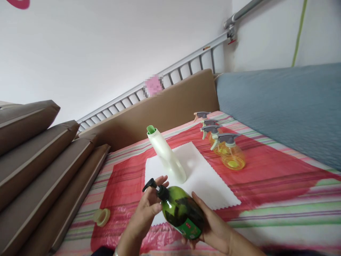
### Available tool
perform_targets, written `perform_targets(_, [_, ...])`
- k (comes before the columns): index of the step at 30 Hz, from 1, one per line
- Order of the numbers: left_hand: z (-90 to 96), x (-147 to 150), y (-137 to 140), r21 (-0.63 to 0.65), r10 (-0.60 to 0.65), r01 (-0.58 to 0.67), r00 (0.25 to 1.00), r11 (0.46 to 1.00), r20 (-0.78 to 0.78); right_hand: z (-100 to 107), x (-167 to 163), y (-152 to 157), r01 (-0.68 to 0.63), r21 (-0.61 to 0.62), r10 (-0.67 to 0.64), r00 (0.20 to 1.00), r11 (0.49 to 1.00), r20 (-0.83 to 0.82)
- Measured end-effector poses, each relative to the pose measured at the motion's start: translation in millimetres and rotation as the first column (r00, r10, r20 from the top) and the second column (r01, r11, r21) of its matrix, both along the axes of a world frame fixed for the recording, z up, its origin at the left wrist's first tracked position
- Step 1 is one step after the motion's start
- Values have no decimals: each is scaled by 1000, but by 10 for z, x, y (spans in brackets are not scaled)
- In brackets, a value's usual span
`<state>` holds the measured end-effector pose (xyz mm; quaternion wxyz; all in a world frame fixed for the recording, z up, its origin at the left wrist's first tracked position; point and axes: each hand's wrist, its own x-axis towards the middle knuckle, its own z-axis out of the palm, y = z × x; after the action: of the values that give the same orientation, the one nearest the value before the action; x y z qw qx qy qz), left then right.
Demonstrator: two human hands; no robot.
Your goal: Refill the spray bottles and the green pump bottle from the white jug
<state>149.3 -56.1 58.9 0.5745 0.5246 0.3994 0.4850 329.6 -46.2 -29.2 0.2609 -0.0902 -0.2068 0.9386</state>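
A dark green pump bottle [183, 209] with a black pump head [156, 187] lies tilted in my right hand [217, 227], whose fingers wrap round its lower end. Its green label faces toward me. Beside the pump's neck is my left hand [146, 206], fingers stretched out behind the pump and thumb apart; whether it touches the neck I cannot tell. Just beyond stands a pale green-white bottle [169, 156] without a cap, showing a green inner spout [151, 129]. It rests on a white cloth [210, 185] with zigzag edges.
Several spray bottles with yellow liquid stand in a row at the right, the nearest one [233, 158] in front. A pale yellow-green cap [101, 217] lies at left on red plastic sheeting [125, 177]. Brown cushioned panels [48, 177] rise at left; a blue-grey padded surface [279, 106] borders the right.
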Motion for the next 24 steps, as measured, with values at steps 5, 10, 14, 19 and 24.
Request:
perform_targets(5, [-108, 31, 43, 63, 169, -169, 986, 984, 7, -3, 1, -6, 11, 14, -11, 1000, 1000, 10])
perform_targets(10, [-133, 16, 46, 113, 168, -163, 985, 980, -42, -32, 11, -8, 5, -12, -5, 1000, 1000, 18])
perform_targets(14, [-51, 23, -10, 120, 103, -92, 991, 988, -83, -30, 14, -8, -40, -18, 40, 999, 999, 3])
perform_targets(19, [44, 53, -59, 61, 8, -1, 993, 998, -115, -21, 11, -15, -86, -18, 86, 996, 996, -26])
perform_targets(24, [2, 96, -26, 71, 194, -192, 981, 979, -30, -21, 10, -12, 13, 21, -14, 1000, 1000, 13])
